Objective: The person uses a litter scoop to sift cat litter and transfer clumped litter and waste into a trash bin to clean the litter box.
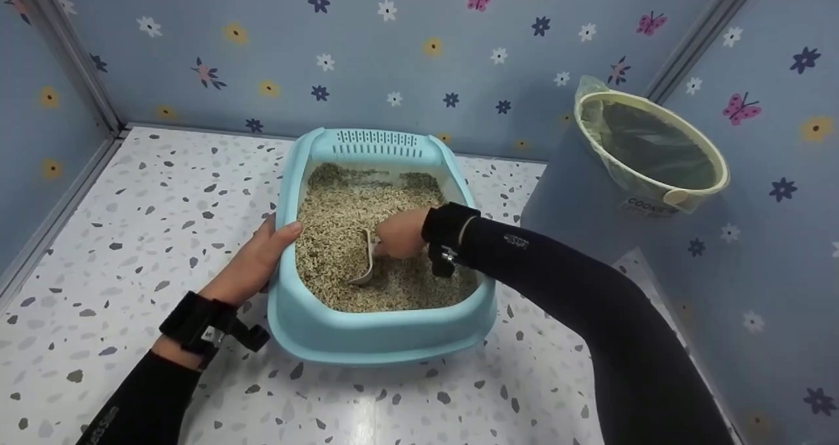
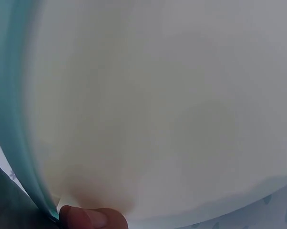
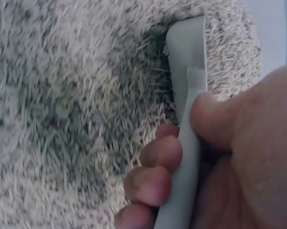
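Note:
A light-blue litter box (image 1: 380, 337) with a slotted back rim stands on the floor, holding pale, straw-like litter (image 1: 334, 202). At its left edge my left hand (image 1: 252, 261) grips the rim, thumb lying over the top. The left wrist view is mostly filled by the box's pale wall (image 2: 158, 119), with fingertips (image 2: 93, 218) at the bottom. My right hand (image 1: 403, 233) is inside the box, its fingers wrapped around the handle of a light grey litter scoop (image 3: 187, 45). The scoop's head is tipped on its side, its edge down in the litter.
To the right stands a bin (image 1: 570, 170) with a cream rim and a translucent green liner (image 1: 600, 120). Blue flowered walls (image 1: 367, 52) enclose the back and sides. The speckled white floor (image 1: 164, 215) surrounds the box.

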`<state>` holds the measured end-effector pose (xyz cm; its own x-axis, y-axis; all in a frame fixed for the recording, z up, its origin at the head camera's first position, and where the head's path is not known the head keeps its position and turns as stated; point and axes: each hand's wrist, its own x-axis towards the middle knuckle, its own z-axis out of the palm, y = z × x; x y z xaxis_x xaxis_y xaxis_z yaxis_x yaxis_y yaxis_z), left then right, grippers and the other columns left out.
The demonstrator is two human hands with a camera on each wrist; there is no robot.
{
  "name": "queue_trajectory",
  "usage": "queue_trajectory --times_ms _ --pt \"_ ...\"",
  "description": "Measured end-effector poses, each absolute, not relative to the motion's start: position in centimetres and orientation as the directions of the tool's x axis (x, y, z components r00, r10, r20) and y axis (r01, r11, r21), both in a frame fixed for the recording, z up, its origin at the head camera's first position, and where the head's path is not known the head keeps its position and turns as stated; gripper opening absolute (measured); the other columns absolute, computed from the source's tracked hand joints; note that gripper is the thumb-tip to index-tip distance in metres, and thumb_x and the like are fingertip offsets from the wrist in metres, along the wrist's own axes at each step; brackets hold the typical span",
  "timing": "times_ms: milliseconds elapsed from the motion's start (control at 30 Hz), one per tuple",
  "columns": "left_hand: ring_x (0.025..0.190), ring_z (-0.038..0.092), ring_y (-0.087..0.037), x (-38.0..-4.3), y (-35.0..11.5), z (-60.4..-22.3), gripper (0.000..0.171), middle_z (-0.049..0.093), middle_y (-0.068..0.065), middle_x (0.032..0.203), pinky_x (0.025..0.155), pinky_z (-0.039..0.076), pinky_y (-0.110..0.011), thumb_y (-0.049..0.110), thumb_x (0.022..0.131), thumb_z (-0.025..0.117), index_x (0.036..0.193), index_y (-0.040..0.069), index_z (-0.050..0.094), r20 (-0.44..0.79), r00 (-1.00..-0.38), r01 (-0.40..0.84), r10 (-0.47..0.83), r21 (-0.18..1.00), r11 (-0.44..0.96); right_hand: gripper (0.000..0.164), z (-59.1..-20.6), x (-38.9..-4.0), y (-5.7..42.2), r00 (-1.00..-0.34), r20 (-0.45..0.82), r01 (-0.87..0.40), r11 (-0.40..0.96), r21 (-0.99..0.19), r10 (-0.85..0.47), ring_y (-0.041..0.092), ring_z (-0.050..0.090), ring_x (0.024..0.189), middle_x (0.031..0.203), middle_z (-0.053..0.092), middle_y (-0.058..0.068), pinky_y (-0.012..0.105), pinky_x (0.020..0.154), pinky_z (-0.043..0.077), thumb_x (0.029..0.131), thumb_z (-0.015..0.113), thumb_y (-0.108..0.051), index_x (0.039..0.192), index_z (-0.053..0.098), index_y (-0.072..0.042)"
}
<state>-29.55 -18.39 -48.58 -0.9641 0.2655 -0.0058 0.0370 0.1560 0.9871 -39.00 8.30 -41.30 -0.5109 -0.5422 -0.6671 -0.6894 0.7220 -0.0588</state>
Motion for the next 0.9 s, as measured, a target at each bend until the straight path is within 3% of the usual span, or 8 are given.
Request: queue_trajectory --times_ms 233,367,567,700,900 --pt "0.091 0.067 -0.036 -29.5 -18.4 -48.4 0.085 0.047 -0.024 0.116 0.074 0.063 -0.046 0.061 0.113 0.046 0.174 0.010 0.016 -0.052 -0.966 0.001 0.254 0.979 0.205 0.029 -42.4 -38.9 8.6 -0.495 -0.609 -0.662 0.723 -0.198 -0.619 0.018 0.042 0.076 0.088 0.043 0.002 0.033 0.079 0.035 0.123 0.043 -0.032 0.110 0.055 -0.009" --pt "0.089 0.068 -0.035 -29.4 -18.5 -48.4 0.086 0.048 -0.022 0.114 0.073 0.062 -0.044 0.061 0.113 0.045 0.177 0.012 0.012 -0.054 -0.965 0.000 0.257 0.978 0.207 0.030 -42.7 -39.1 8.8 -0.498 -0.588 -0.641 0.727 -0.246 -0.638 0.017 0.039 0.075 0.087 0.041 0.002 0.033 0.077 0.034 0.123 0.043 -0.033 0.104 0.053 -0.011" --pt "0.069 0.063 -0.026 -29.4 -18.7 -48.3 0.085 0.049 -0.014 0.096 0.053 0.053 -0.037 0.061 0.114 0.045 0.176 0.012 0.013 -0.069 -0.962 -0.009 0.265 0.975 0.223 0.035 -42.7 -39.0 9.0 -0.541 -0.534 -0.598 0.744 -0.299 -0.650 0.018 0.040 0.075 0.086 0.042 0.001 0.034 0.078 0.034 0.121 0.049 -0.036 0.095 0.051 -0.014" --pt "0.071 0.061 -0.026 -29.5 -18.7 -48.2 0.087 0.047 -0.015 0.100 0.054 0.052 -0.036 0.061 0.113 0.045 0.176 0.011 0.011 -0.071 -0.961 -0.011 0.266 0.975 0.222 0.033 -42.8 -39.0 9.1 -0.580 -0.495 -0.575 0.756 -0.313 -0.647 0.017 0.040 0.073 0.087 0.045 0.001 0.034 0.075 0.034 0.120 0.052 -0.038 0.096 0.054 -0.015" --pt "0.066 0.058 -0.023 -29.6 -18.4 -48.4 0.078 0.045 -0.013 0.097 0.050 0.047 -0.033 0.059 0.114 0.045 0.170 0.012 0.017 -0.076 -0.957 -0.025 0.278 0.983 0.183 0.033 -42.7 -39.1 9.5 -0.588 -0.484 -0.547 0.760 -0.352 -0.648 0.015 0.036 0.070 0.086 0.044 0.001 0.033 0.074 0.032 0.119 0.054 -0.037 0.094 0.054 -0.015"
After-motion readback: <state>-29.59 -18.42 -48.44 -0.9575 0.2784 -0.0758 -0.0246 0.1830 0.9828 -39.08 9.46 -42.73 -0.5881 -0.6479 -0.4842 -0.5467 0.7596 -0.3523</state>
